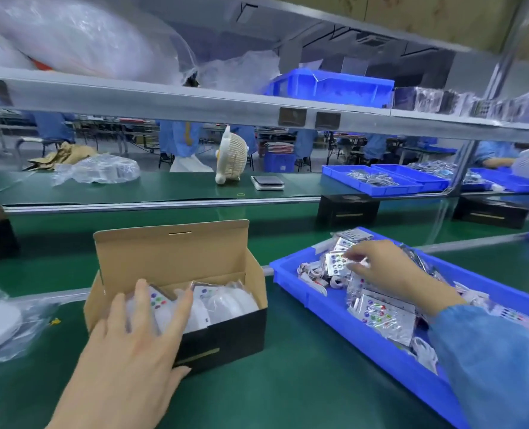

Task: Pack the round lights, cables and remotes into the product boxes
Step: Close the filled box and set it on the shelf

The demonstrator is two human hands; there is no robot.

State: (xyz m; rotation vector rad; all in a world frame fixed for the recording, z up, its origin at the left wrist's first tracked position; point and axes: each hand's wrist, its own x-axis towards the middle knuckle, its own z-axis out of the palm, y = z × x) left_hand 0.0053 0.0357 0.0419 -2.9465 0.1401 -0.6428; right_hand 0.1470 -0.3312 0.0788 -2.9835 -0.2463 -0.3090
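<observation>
An open product box (226, 339) with a black outside and brown flap stands on the green belt. Inside lie white round lights (232, 301) in plastic and remotes (158, 297) with coloured buttons. My left hand (133, 345) rests with straight fingers over the box's near left corner, fingertips on the contents. My right hand (381, 267) reaches into a blue tray (365, 332) at the right and pinches a bagged remote (337, 261) among several bagged remotes and white cables (311, 274).
A bag of white lights (0, 320) lies at the left edge. Black boxes (347, 210) sit on the belt behind. A cream fan (232, 159), a scale (268, 182) and blue trays (378, 181) stand on the far bench. Shelves hang overhead.
</observation>
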